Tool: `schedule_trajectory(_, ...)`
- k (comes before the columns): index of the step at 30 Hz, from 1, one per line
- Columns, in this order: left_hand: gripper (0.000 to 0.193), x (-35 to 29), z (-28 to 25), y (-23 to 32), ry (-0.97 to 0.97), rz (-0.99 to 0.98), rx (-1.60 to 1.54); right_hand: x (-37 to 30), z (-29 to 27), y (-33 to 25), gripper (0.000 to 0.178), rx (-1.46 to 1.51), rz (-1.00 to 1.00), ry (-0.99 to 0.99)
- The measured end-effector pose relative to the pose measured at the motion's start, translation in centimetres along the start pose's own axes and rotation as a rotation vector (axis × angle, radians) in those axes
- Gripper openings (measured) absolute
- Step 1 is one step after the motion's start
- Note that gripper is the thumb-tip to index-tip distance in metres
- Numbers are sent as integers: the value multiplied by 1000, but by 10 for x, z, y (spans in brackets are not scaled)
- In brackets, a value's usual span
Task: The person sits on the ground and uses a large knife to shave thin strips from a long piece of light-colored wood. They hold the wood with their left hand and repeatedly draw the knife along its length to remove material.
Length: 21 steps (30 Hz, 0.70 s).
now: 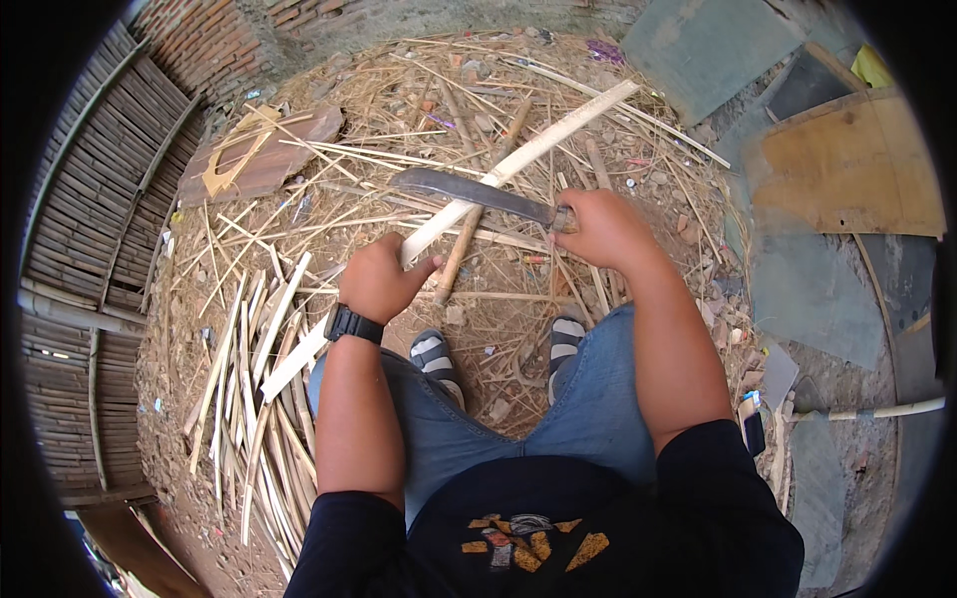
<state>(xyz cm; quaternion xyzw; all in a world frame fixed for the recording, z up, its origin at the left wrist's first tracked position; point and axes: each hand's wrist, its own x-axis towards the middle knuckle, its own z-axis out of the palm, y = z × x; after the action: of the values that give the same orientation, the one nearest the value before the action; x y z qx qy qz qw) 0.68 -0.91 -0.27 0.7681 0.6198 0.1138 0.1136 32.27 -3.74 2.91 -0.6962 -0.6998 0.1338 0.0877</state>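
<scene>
My left hand (pixel 384 279) is closed round a long pale bamboo strip (pixel 543 145), its thumb pointing right. The strip slants from beside my left thigh up to the far right. My right hand (pixel 603 227) grips the handle of a machete (pixel 474 191), whose dark curved blade points left. That blade lies across the strip beyond my left hand; whether it bites into the strip I cannot tell. Under the strip, a brown round stick (pixel 461 254) stretches along the ground between my feet and the far litter.
Split bamboo strips (pixel 254 399) lie heaped by my left leg. Shavings and thin slivers cover the dirt ahead. A slatted bamboo wall (pixel 100 189) stands on the left, a brick wall (pixel 209 45) at the back. Flat sheets (pixel 817 289) and a brown board (pixel 847 164) line the right.
</scene>
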Motion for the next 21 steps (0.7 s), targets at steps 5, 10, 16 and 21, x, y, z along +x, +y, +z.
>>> schedule_trajectory(5, 48, 4, -3, -4, 155, -27, -75, 21, 2, 35, 44, 103, 61, 172)
schedule_trajectory(10, 37, 1, 4, -5, 293, 43, -86, 12, 16, -8, 37, 32, -89, 79)
schedule_trajectory(16, 36, -2, -3, -5, 312, 3, -57, 44, 20, 50, 39, 367, 45, 183)
schedule_trajectory(21, 26, -1, -4, 1, 247, -8, -70, 22, 24, 3, 41, 233, -32, 63)
